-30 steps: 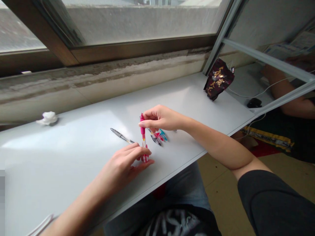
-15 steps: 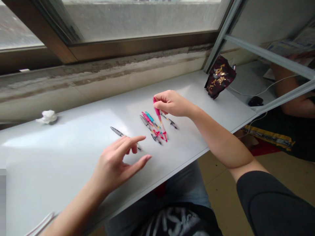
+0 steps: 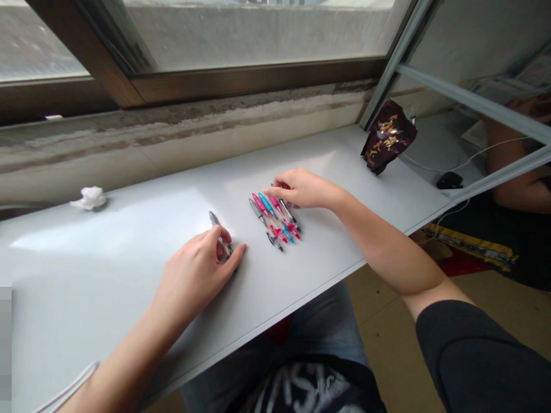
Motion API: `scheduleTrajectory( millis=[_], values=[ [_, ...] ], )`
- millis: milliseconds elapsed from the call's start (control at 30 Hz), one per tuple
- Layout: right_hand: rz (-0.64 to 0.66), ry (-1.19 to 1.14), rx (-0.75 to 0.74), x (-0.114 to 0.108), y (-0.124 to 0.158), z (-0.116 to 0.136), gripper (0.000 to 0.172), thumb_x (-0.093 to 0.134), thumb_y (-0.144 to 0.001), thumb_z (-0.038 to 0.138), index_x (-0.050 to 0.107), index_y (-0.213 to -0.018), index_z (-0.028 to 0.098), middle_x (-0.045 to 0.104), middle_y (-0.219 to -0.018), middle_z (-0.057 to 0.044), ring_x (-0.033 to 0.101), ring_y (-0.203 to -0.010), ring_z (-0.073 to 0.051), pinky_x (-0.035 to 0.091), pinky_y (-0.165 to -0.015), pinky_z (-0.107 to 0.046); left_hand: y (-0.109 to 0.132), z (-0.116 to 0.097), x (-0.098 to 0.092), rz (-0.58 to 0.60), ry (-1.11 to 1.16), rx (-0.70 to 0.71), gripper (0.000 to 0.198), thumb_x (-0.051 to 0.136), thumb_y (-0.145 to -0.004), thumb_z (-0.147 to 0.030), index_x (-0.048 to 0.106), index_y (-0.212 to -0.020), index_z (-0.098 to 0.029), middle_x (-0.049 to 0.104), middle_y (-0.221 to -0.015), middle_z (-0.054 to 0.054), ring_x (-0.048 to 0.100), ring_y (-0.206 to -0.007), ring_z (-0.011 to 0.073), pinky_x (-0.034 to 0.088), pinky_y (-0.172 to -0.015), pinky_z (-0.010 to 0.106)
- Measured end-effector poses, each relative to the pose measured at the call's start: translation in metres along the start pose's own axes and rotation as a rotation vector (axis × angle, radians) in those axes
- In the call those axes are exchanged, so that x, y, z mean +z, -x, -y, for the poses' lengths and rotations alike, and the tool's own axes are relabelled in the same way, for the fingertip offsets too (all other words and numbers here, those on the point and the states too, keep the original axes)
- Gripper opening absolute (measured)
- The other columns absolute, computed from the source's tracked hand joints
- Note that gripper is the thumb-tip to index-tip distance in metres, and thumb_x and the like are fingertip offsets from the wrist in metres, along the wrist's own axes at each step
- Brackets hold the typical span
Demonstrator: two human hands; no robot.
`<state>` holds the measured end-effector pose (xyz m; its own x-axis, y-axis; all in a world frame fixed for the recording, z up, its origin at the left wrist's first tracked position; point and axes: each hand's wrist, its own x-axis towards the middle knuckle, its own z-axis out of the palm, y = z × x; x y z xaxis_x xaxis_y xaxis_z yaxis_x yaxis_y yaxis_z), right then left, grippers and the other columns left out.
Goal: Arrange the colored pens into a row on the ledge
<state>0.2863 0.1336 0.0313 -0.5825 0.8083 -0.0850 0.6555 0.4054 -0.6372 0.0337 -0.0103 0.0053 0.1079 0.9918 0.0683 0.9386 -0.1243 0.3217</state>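
A long white shelf (image 3: 107, 252) ran beneath the window, with a dark maroon foil bag (image 3: 388, 137) at upper right and a crumpled white tissue (image 3: 89, 198) at left. At centre lay a tight row of pink, teal and grey pens (image 3: 273, 221). The loosely curled right hand (image 3: 303, 188) touched the row's upper end; the left hand (image 3: 193, 275), lower left of it, gripped a slim grey pen (image 3: 214, 219).

Gold lettering on a maroon foil bag (image 3: 389, 136), too blurred to read

Pink pen (image 3: 260, 204), teal pen (image 3: 266, 203), grey pen (image 3: 214, 219); maroon snack bag (image 3: 389, 136) w/ gold print; white tissue (image 3: 91, 198); pale grey shelf (image 3: 86, 246).
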Motion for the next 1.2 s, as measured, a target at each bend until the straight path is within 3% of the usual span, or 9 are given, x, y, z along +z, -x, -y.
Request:
scheduleTrajectory(
  millis=[167,367,500,600,700,833,933,1033,1200],
  values=[
    [0.07,-0.093,-0.027,0.001,0.003,0.003,0.041,0.063,-0.106,0.049,0.057,-0.08,0.018,0.064,-0.066,0.0,0.06,-0.061,-0.012,0.04,-0.068,-0.025,-0.001,0.004,-0.003,0.026,0.069,-0.062,0.021,0.055,-0.093,-0.046,0.058,-0.094,-0.026,0.065,-0.07,-0.003,0.061,-0.059,0.019,0.042,-0.061,0.031],
    [-0.065,-0.117,-0.155,-0.002,0.003,0.004,0.055,0.064,-0.101,0.062,0.056,-0.07,0.018,0.057,-0.063,0.001,0.048,-0.062,-0.011,0.034,-0.064,-0.027,-0.002,0.0,-0.003,-0.102,0.349,0.022,0.016,0.06,-0.095,-0.039,0.061,-0.099,-0.023,0.069,-0.075,-0.002,0.062,-0.059,0.0143,0.049,-0.058,0.027],
    [0.163,-0.334,-0.287,0.01,0.009,0.017,0.064,0.068,-0.093,0.074,0.044,-0.065,0.021,0.042,-0.058,0.006,0.038,-0.055,-0.008,0.026,-0.055,-0.026,0.005,-0.008,0.0,-0.118,0.504,0.241,0.012,0.062,-0.104,-0.034,0.06,-0.106,-0.022,0.071,-0.084,0.0,0.068,-0.069,0.0134,0.045,-0.049,0.019],
    [0.287,-0.532,-0.358,0.025,0.012,0.026,0.066,0.064,-0.096,0.073,0.037,-0.063,0.023,0.031,-0.054,0.009,0.029,-0.049,-0.006,0.022,-0.05,-0.025,0.009,-0.011,0.002,-0.094,0.437,0.442,0.007,0.054,-0.11,-0.026,0.059,-0.111,-0.023,0.072,-0.09,0.0,0.066,-0.07,0.0115,0.05,-0.058,0.019],
    [0.239,-0.671,-0.316,0.036,0.012,0.031,0.064,0.063,-0.1,0.065,0.04,-0.059,0.022,0.035,-0.049,0.009,0.03,-0.045,-0.006,0.026,-0.048,-0.025,0.01,-0.011,0.004,-0.138,0.351,0.542,0.01,0.049,-0.112,-0.021,0.057,-0.117,-0.023,0.071,-0.094,0.0,0.066,-0.073,0.0108,0.054,-0.07,0.022],
    [0.128,-0.748,-0.212,0.041,0.012,0.034,0.062,0.068,-0.1,0.053,0.041,-0.055,0.022,0.037,-0.043,0.009,0.029,-0.04,-0.005,0.025,-0.044,-0.024,0.007,-0.006,0.009,-0.282,0.263,0.457,0.022,0.054,-0.112,-0.029,0.052,-0.132,-0.021,0.068,-0.091,0.001,0.064,-0.069,0.0128,0.051,-0.064,0.023],
    [0.021,-0.806,-0.15,0.044,0.013,0.039,0.06,0.068,-0.101,0.047,0.039,-0.055,0.022,0.038,-0.043,0.009,0.031,-0.04,-0.004,0.025,-0.043,-0.023,0.006,-0.001,0.011,-0.29,0.107,0.456,0.025,0.057,-0.112,-0.043,0.058,-0.12,-0.02,0.068,-0.081,0.0,0.065,-0.064,0.0158,0.049,-0.063,0.027],
    [0.011,-0.918,-0.098,0.049,0.015,0.043,0.058,0.069,-0.099,0.048,0.036,-0.058,0.024,0.032,-0.044,0.011,0.026,-0.039,-0.004,0.022,-0.041,-0.024,0.004,0.003,0.011,-0.314,-0.039,0.449,0.028,0.049,-0.115,-0.043,0.063,-0.111,-0.02,0.077,-0.089,0.006,0.074,-0.073,0.0214,0.049,-0.065,0.03],
    [0.081,-0.901,-0.28,0.045,0.017,0.04,0.06,0.063,-0.102,0.051,0.032,-0.058,0.025,0.026,-0.048,0.011,0.022,-0.043,-0.005,0.019,-0.044,-0.025,0.004,0.002,0.007,-0.255,0.013,0.407,0.039,0.038,-0.117,-0.043,0.068,-0.108,-0.019,0.081,-0.095,0.009,0.077,-0.077,0.0243,0.051,-0.068,0.032]
  ],
)
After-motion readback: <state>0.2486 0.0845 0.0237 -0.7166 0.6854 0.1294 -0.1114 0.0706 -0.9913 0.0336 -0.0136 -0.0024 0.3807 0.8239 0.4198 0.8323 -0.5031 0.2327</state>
